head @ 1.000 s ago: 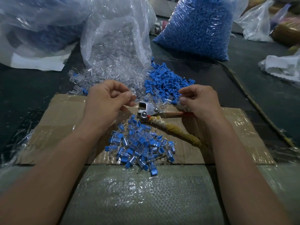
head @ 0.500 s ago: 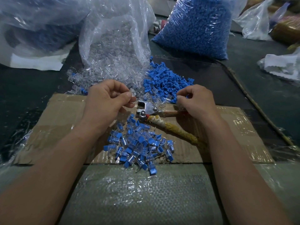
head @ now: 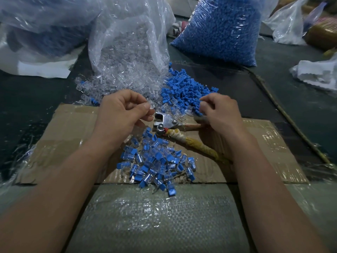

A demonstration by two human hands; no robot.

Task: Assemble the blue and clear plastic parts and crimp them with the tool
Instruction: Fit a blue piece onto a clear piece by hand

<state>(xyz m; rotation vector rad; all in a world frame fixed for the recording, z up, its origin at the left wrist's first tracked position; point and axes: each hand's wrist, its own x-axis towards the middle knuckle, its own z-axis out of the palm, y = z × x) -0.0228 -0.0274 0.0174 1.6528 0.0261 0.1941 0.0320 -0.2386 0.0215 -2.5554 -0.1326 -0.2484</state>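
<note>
Two big plastic sacks are leaning at the back of the dark tabletop (head: 32,95): a clear sack of clear plastic shells (head: 127,48), spilling its load forward, and a sack of small blue plastic plugs (head: 218,30) to its right. Nearer, a flat taped sheet of brown cardboard (head: 73,136) is carrying the work. A loose heap of blue plugs (head: 184,88) is lying at its far edge, and a heap of joined blue-and-clear pieces (head: 156,161) is sitting between the forearms. The metal crimping tool (head: 164,123), with handles bound in yellow and red wrapping, is lying between the hands, jaws toward the left.

The left hand (head: 118,117) is curling its fingers (head: 145,106) and pinching one clear shell (head: 152,105) just above the tool. The right hand (head: 222,114) is curling over the near edge of the blue heap; whether it is gripping a plug I cannot tell.

By my reading, the person is gathering a pair. Next, a plug needs seating in the shell, then the tool needs picking up to crimp it.
</note>
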